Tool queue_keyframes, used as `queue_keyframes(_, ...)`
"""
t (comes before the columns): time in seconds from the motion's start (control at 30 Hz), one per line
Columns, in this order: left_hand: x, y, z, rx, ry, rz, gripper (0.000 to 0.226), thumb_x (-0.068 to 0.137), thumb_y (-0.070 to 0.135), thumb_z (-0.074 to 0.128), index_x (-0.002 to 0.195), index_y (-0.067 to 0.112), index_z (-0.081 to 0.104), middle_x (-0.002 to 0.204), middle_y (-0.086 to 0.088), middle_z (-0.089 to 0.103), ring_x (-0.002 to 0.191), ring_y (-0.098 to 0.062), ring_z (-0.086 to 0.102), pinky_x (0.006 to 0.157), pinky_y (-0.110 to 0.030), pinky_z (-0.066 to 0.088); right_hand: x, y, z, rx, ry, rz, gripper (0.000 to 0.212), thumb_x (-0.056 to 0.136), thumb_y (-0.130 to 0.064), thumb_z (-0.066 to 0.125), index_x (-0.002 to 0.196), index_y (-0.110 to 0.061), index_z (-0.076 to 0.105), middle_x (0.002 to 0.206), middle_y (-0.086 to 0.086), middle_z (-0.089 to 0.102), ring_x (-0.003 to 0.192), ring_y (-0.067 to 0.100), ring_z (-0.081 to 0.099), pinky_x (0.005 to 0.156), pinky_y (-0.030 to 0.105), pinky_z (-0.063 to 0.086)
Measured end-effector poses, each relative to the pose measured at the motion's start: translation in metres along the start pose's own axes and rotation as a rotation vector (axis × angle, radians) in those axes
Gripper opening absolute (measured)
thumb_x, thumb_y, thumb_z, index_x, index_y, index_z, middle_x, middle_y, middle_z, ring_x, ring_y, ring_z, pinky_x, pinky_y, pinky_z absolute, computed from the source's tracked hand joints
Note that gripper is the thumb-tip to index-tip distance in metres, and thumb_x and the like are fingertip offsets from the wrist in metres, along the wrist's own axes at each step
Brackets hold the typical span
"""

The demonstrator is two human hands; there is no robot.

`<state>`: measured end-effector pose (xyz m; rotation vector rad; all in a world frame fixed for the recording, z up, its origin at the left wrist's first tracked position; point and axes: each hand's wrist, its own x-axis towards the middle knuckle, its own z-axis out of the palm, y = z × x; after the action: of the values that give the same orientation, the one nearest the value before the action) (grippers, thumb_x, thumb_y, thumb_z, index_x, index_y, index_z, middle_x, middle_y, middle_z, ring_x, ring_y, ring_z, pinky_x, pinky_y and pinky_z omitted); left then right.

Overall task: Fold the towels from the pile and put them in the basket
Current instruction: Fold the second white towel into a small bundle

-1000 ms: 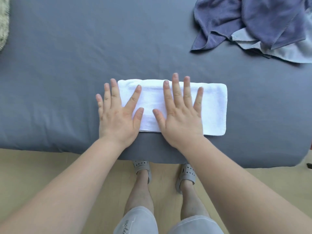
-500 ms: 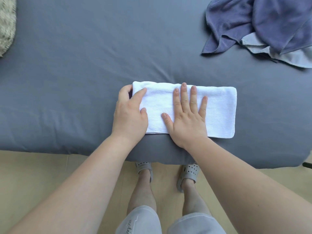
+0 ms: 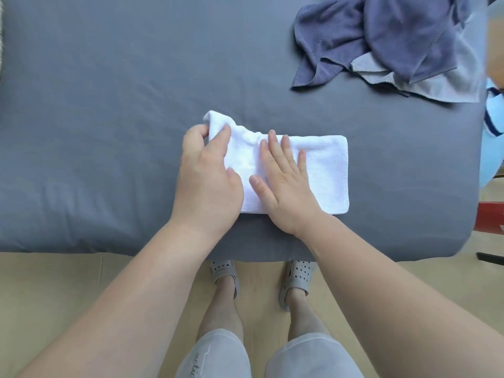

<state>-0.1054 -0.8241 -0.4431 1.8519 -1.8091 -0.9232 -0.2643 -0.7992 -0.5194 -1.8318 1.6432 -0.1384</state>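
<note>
A white towel [image 3: 324, 170], folded into a long strip, lies near the front edge of the grey bed [image 3: 109, 132]. My left hand [image 3: 207, 181] pinches the towel's left end, which is lifted and bunched above the sheet. Flat on the middle of the strip lies my right hand [image 3: 283, 184], fingers straight, pressing it down. The pile of unfolded towels [image 3: 395, 42], blue-purple over a light grey one, sits at the back right of the bed. No basket is in view.
The bed's front edge runs just below my wrists, with wooden floor and my feet in grey clogs [image 3: 225, 274] beneath. A light blue object [image 3: 493, 132] and something red [image 3: 491, 216] stand past the bed's right edge.
My left hand went from lying flat on the towel to gripping its left end and lifting it. The right hand stayed pressed on the middle. The view shifted left.
</note>
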Motion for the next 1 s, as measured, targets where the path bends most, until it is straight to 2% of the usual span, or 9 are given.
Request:
queue_keyframes(0.13, -0.014, 0.042, 0.024, 0.037, 0.032, 0.129, 0.065, 0.081, -0.005, 0.050, 0.144, 0.009, 0.048, 0.143, -0.008, 0.037, 0.124, -0.018, 0.040, 0.094, -0.021, 0.034, -0.031, 0.020, -0.017, 0.064, 0.198, 0.029, 0.070, 0.102, -0.052, 0.022, 0.158, -0.009, 0.026, 0.169, 0.003, 0.010, 0.156, 0.021, 0.001, 0.126, 0.038, 0.005)
queue_keyframes(0.23, -0.019, 0.067, 0.053, 0.055, -0.011, 0.178, 0.065, 0.078, 0.001, 0.044, 0.142, 0.006, 0.049, 0.142, -0.010, 0.038, 0.121, -0.028, 0.046, 0.093, -0.032, 0.044, -0.056, 0.036, -0.037, 0.314, 0.299, 0.176, 0.066, 0.099, -0.050, 0.027, 0.150, -0.012, 0.043, 0.158, 0.001, 0.036, 0.146, 0.015, 0.029, 0.118, 0.024, 0.022)
queue_keyframes(0.43, -0.015, 0.100, 0.115, 0.004, -0.119, 0.156, 0.058, 0.084, 0.020, 0.035, 0.137, 0.009, 0.055, 0.145, -0.013, 0.038, 0.123, -0.029, 0.049, 0.101, -0.034, 0.045, -0.062, 0.071, -0.066, 0.999, 0.293, 0.415, 0.039, 0.102, -0.038, 0.045, 0.135, -0.023, 0.059, 0.121, -0.003, 0.071, 0.113, 0.012, 0.067, 0.102, 0.042, 0.052)
queue_keyframes(0.57, -0.015, 0.102, 0.139, -0.045, -0.161, 0.111, 0.043, 0.092, 0.012, 0.057, 0.134, 0.015, 0.052, 0.144, -0.009, 0.035, 0.105, -0.025, 0.057, 0.088, -0.040, 0.052, -0.053, 0.082, -0.073, 0.999, 0.253, 0.508, 0.030, 0.102, -0.028, 0.052, 0.129, -0.025, 0.064, 0.117, -0.008, 0.072, 0.107, 0.008, 0.069, 0.078, 0.024, 0.058)
queue_keyframes(0.7, -0.022, 0.086, 0.129, -0.049, -0.052, 0.185, 0.037, 0.087, 0.007, 0.048, 0.124, 0.008, 0.050, 0.127, -0.010, 0.047, 0.095, -0.020, 0.052, 0.085, -0.031, 0.046, -0.047, 0.083, -0.070, 0.822, 0.232, 0.522, 0.030, 0.096, -0.032, 0.063, 0.124, -0.023, 0.065, 0.098, -0.011, 0.073, 0.094, 0.004, 0.068, 0.081, 0.026, 0.053)
queue_keyframes(0.77, -0.023, 0.073, 0.117, 0.069, 0.070, 0.223, 0.037, 0.085, 0.005, 0.050, 0.121, 0.008, 0.052, 0.122, -0.010, 0.052, 0.100, -0.023, 0.049, 0.088, -0.029, 0.041, -0.044, 0.079, -0.070, 0.743, 0.233, 0.521, 0.031, 0.089, -0.031, 0.070, 0.119, -0.027, 0.063, 0.092, -0.010, 0.071, 0.088, 0.004, 0.067, 0.076, 0.025, 0.053)
queue_keyframes(0.83, -0.022, 0.060, 0.108, 0.243, 0.133, 0.250, 0.040, 0.087, 0.014, 0.051, 0.127, 0.010, 0.053, 0.128, -0.010, 0.054, 0.109, -0.028, 0.050, 0.095, -0.038, 0.040, -0.040, 0.075, -0.070, 0.710, 0.226, 0.525, 0.035, 0.087, -0.028, 0.068, 0.121, -0.026, 0.063, 0.092, -0.010, 0.070, 0.088, 0.007, 0.067, 0.078, 0.030, 0.056)
queue_keyframes(0.9, -0.018, 0.050, 0.103, 0.365, 0.077, 0.267, 0.051, 0.091, 0.027, 0.050, 0.140, 0.013, 0.049, 0.146, -0.009, 0.046, 0.130, -0.033, 0.044, 0.107, -0.050, 0.035, -0.038, 0.075, -0.069, 0.726, 0.205, 0.523, 0.035, 0.088, -0.022, 0.063, 0.124, -0.023, 0.064, 0.095, -0.009, 0.071, 0.090, 0.010, 0.068, 0.082, 0.036, 0.057)
queue_keyframes(1.0, -0.009, 0.041, 0.104, 0.533, -0.127, 0.339, 0.067, 0.096, 0.049, 0.039, 0.156, 0.020, 0.027, 0.165, -0.004, 0.017, 0.152, -0.030, 0.013, 0.119, -0.057, 0.007, -0.039, 0.079, -0.069, 0.799, 0.167, 0.500, 0.022, 0.090, -0.014, 0.054, 0.107, -0.012, 0.067, 0.087, 0.004, 0.070, 0.075, 0.019, 0.062, 0.073, 0.039, 0.053)
